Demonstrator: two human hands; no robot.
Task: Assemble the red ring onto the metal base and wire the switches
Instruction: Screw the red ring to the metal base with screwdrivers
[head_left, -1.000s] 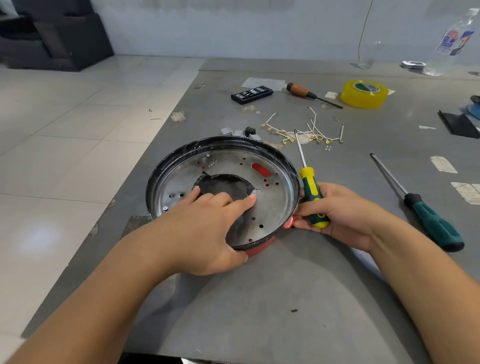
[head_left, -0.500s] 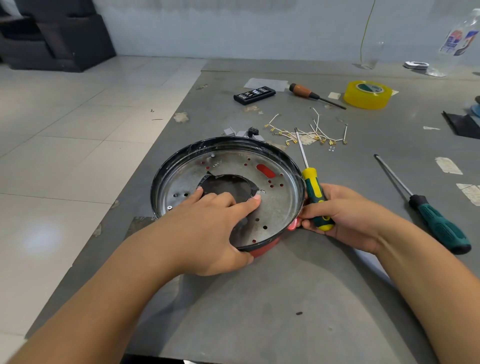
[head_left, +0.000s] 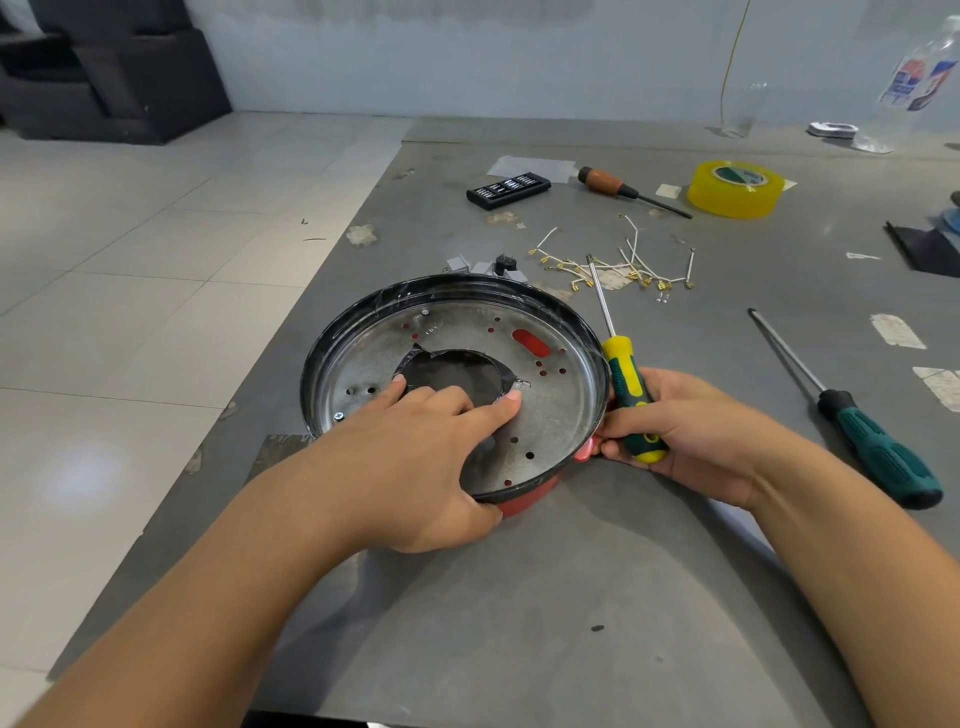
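Observation:
A round metal base (head_left: 556, 410) with a black rim and a central hole lies on the grey table. The red ring (head_left: 530, 499) shows under its near edge. My left hand (head_left: 415, 467) rests on the base, fingers spread flat at the hole's edge and thumb against the near rim. My right hand (head_left: 685, 436) grips a yellow-green screwdriver (head_left: 631, 400) beside the base's right rim, its fingertips touching the rim. Small grey and black switches (head_left: 488, 266) sit just behind the base. White wires with brass terminals (head_left: 618, 265) lie scattered behind it to the right.
A dark green screwdriver (head_left: 872, 447) lies at the right. Farther back lie a yellow tape roll (head_left: 735, 188), an orange-handled screwdriver (head_left: 618, 188) and a black bit case (head_left: 508, 189). A plastic bottle (head_left: 909, 83) stands far right. The table's left edge (head_left: 332, 270) drops to tiled floor.
Both hands stay on the base and the screwdriver. The base has turned slightly under my left hand.

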